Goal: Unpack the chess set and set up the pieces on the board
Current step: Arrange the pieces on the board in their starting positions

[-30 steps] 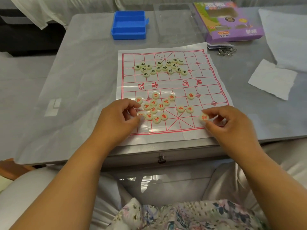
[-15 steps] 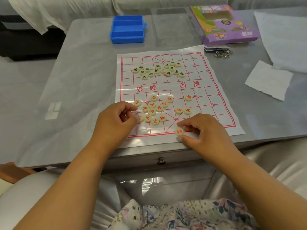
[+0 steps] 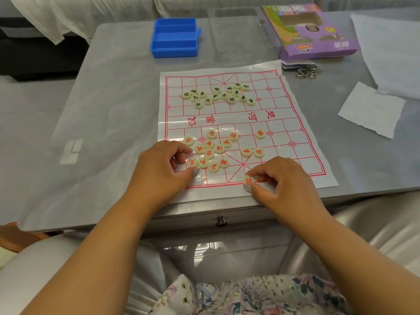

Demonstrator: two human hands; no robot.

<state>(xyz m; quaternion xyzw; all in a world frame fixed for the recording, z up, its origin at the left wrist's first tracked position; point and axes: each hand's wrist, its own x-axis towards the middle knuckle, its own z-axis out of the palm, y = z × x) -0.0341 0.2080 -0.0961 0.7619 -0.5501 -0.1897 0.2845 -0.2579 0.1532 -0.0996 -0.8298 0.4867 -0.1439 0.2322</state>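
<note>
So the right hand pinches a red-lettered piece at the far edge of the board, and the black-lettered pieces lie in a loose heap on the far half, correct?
Not quite. In the head view the right hand pinches the red-lettered piece at the near edge of the board, on its bottom line. The black-lettered pieces do lie in a loose heap on the far half.

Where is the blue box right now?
In the head view, the blue box sits open at the far side of the table, beyond the top-left corner of the chess board and left of a clear plastic tray.
</note>
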